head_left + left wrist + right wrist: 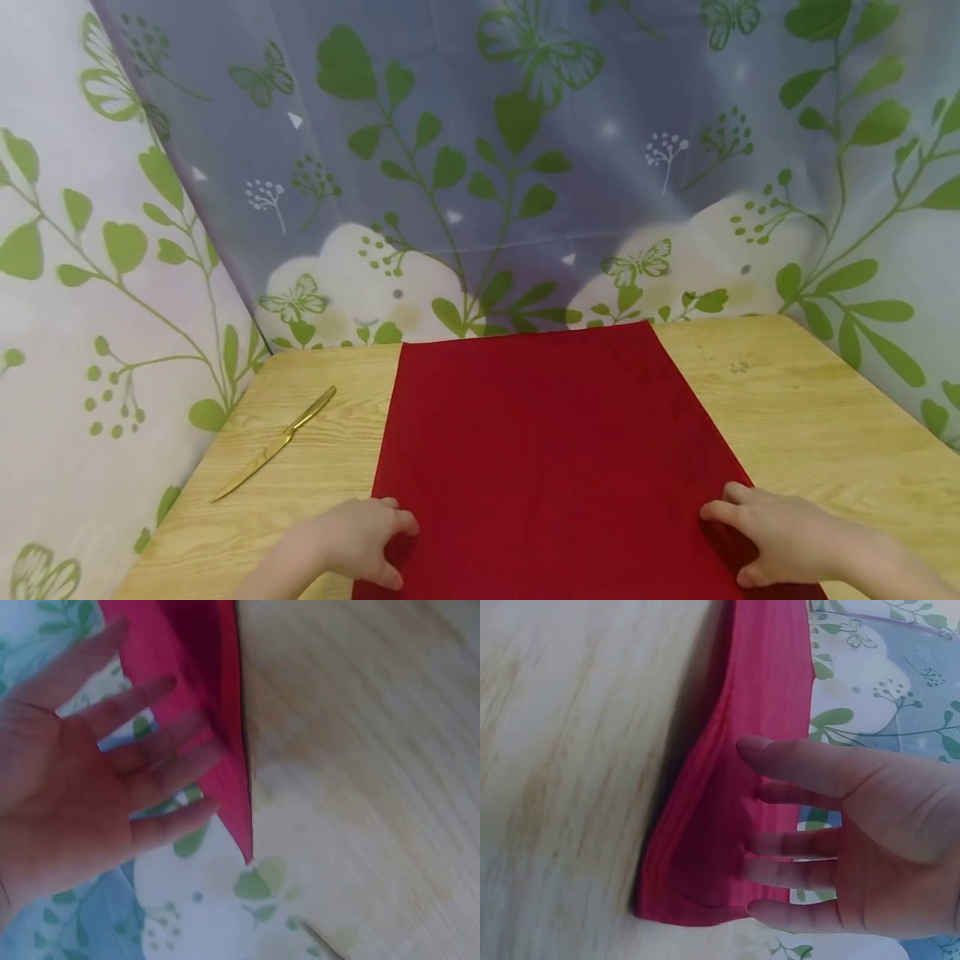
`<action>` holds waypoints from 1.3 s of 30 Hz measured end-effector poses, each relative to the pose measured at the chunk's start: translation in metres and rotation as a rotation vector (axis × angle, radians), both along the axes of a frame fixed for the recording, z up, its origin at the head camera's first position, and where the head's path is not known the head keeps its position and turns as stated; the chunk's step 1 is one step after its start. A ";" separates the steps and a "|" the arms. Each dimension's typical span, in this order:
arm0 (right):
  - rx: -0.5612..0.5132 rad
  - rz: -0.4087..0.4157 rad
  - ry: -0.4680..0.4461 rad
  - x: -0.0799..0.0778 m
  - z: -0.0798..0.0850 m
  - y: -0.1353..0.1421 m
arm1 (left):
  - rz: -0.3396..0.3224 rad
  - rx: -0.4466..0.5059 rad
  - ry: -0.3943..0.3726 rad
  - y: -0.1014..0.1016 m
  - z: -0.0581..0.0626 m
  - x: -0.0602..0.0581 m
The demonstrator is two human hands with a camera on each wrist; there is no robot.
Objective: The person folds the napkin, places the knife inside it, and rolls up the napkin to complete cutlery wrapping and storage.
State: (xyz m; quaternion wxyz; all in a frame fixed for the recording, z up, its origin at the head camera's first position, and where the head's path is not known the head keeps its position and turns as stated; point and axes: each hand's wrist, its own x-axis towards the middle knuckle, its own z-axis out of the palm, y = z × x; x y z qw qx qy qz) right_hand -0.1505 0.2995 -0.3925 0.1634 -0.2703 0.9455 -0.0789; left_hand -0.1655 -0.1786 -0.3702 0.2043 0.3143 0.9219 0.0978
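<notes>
A red cloth [540, 433] lies spread out over the middle of the wooden table, its far edge near the back wall. At the cloth's left edge, my left hand [362, 537] has its fingers over the red fabric. The left wrist view shows that hand [82, 780] with fingers spread, beside the cloth's long edge. My right hand [776, 533] is at the right edge, fingertips right at the fabric. In the right wrist view its fingers [791, 841] are loosely extended against the cloth [705, 855], whose border bends up slightly near one corner.
A gold knife [277, 446] rests at an angle on the table [337, 442], left of the cloth. Behind the table hangs a blue-grey fabric backdrop [420, 192] with green leaves and butterflies. Pale leaf-patterned sheets [67, 317] stand along both sides.
</notes>
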 end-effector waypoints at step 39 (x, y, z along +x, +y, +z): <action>-0.053 0.092 0.126 0.012 -0.013 0.007 | 0.101 -0.172 0.260 0.007 -0.008 -0.003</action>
